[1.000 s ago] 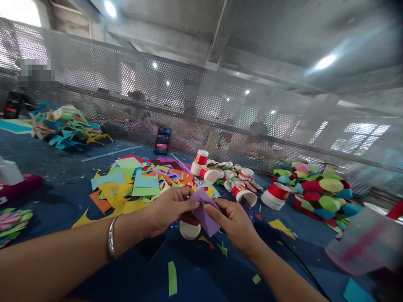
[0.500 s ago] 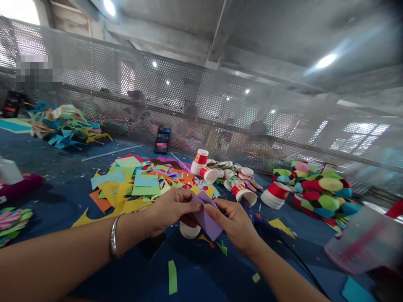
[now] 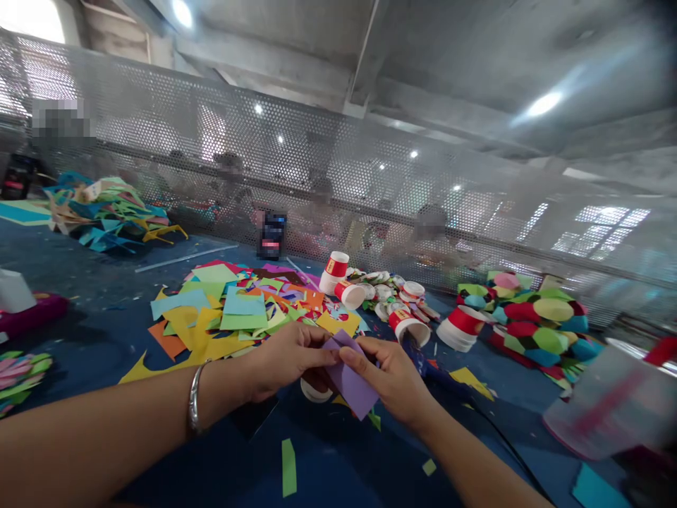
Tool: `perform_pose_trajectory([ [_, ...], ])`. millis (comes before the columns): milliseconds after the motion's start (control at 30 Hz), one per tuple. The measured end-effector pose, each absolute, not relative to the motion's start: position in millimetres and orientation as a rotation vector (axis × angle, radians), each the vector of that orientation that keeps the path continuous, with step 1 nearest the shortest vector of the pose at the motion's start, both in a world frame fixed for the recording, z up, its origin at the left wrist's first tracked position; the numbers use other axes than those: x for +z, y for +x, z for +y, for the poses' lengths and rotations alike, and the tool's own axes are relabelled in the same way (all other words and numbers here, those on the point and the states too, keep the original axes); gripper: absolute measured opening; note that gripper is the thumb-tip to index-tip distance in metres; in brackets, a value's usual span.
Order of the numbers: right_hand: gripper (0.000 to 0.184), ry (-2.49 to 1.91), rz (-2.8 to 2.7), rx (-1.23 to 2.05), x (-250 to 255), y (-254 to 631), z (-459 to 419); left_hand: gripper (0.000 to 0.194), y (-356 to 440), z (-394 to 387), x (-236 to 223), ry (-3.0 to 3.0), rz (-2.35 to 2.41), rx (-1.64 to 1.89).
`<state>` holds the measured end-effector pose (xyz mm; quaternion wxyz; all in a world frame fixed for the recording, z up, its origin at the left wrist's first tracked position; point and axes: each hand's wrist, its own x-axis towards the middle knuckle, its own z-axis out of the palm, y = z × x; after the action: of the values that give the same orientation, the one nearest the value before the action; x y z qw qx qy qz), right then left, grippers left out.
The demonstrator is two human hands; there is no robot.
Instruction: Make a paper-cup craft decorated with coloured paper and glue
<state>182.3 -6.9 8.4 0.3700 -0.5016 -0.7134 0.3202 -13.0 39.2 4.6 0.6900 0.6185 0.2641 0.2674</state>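
Note:
A piece of purple paper [image 3: 355, 386] is pinched between my two hands above the blue table. My left hand [image 3: 293, 356] grips its upper left part with thumb and fingers. From the right, my right hand [image 3: 388, 367] holds the paper, the thumb lying on its face. Some of the fingers behind the sheet are hidden. Partly covered by my left hand, a white paper cup [image 3: 316, 390] sits just below. A green paper strip [image 3: 288, 467] lies nearer to me.
Coloured paper scraps [image 3: 244, 310] are heaped beyond my hands. Red-and-white paper cups [image 3: 462, 329] stand and lie to the right, near coloured paper balls [image 3: 544, 310]. A translucent bucket [image 3: 597, 402] stands at right. A perforated metal screen [image 3: 317, 152] rises behind the table; a phone [image 3: 272, 236] leans there.
The purple paper has tilted and shifted slightly down to the right, still held by both hands. My hands have moved only a little.

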Motion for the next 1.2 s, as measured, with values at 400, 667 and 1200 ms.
perform_pose_trajectory([
  [400, 0.046, -1.313, -1.787, 0.846, 8, 182, -6, 0.037, -12, 38, 5, 1.494, 0.572, 0.537],
  [667, 0.048, -1.335, -1.762, 0.826, 7, 185, -5, 0.023, -45, 72, 19, 2.138, 0.986, 0.823],
  [1200, 0.046, -1.353, -2.016, 0.8, 5, 182, -3, 0.021, -38, 63, 29, 2.19, 0.66, 0.762],
])
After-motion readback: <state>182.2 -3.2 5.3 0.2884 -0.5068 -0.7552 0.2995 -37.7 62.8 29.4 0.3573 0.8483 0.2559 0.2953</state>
